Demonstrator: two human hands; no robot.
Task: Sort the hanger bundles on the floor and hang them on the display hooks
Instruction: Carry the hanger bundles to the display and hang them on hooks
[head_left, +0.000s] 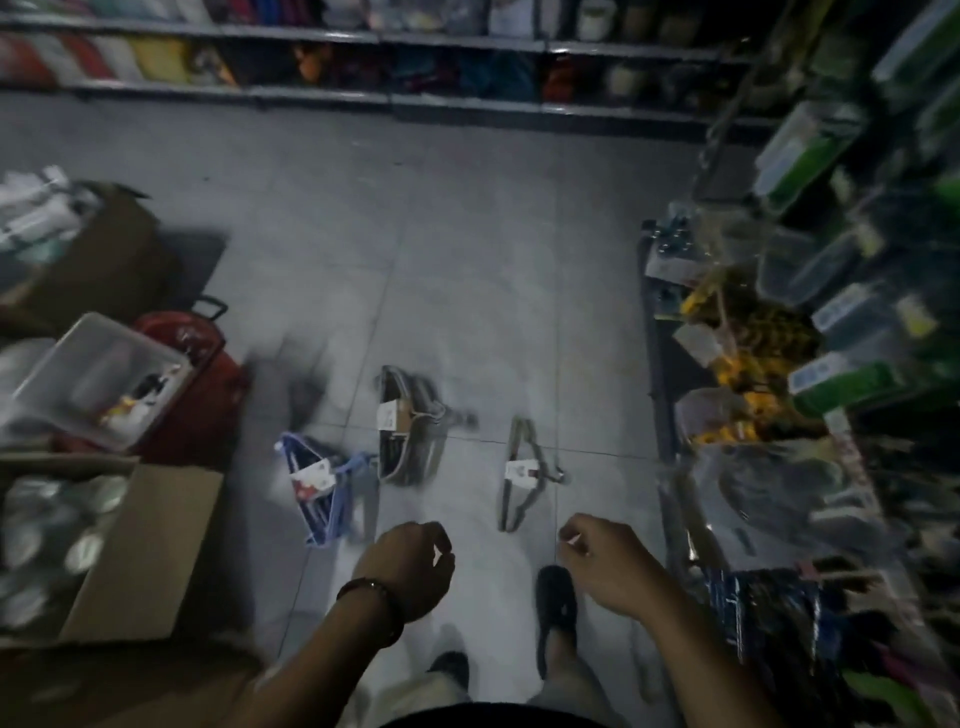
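Three hanger bundles lie on the grey tiled floor ahead of my feet. A blue bundle (322, 488) with a white and red label lies at the left. A thick grey bundle (408, 426) with a card label lies in the middle. A thin grey bundle (524, 475) lies at the right. My left hand (410, 566), with a wristband, hovers near the blue bundle, its fingers loosely curled and holding nothing. My right hand (605, 561) hovers just below the thin grey bundle, fingers curled, with nothing in it. Neither hand touches a bundle.
A display rack (779, 364) packed with hanging goods lines the right side. Cardboard boxes (150, 551), a clear tub (98, 379) and a red case (208, 384) crowd the left. Stocked shelves (363, 67) run along the far wall. My dark shoe (557, 597) stands between my hands.
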